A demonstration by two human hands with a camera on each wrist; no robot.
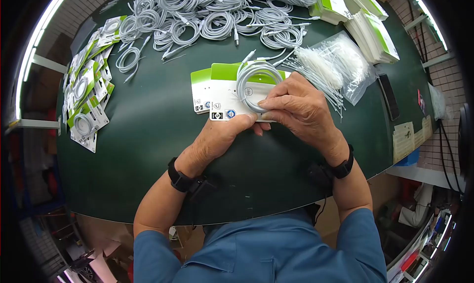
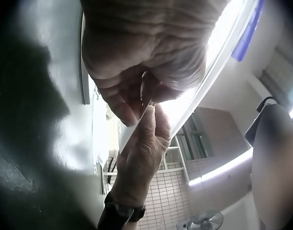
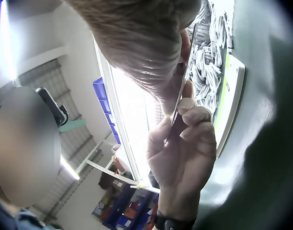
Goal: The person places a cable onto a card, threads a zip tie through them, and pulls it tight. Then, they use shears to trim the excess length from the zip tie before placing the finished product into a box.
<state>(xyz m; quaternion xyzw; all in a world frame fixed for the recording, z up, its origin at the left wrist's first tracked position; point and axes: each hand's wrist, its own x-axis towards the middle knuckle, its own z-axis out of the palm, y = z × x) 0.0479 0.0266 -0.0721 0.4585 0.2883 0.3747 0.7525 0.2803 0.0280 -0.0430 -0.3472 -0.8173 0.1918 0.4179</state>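
Note:
A white-and-green cardboard card [image 1: 227,98] is held up over the table. My left hand [image 1: 217,137] grips its bottom edge, thumb on the front and fingers behind. Against the card's face lies a coiled grey charging cable [image 1: 240,88], its plug end sticking out at the top. My right hand [image 1: 308,110] pinches at the coil's lower right, fingertips right at the card. Whether a thin tie is between those fingertips I cannot tell. Seen edge-on in the right wrist view, the card [image 3: 187,72] stands between both hands. More cards [image 1: 200,93] lie just behind it.
Coiled cables [image 1: 217,24] are heaped along the back. Cards with cables [image 1: 84,95] are piled at the left. A bag of white zip ties [image 1: 340,61], a phone [image 1: 388,96] and stacks of cards [image 1: 373,36] lie at the right.

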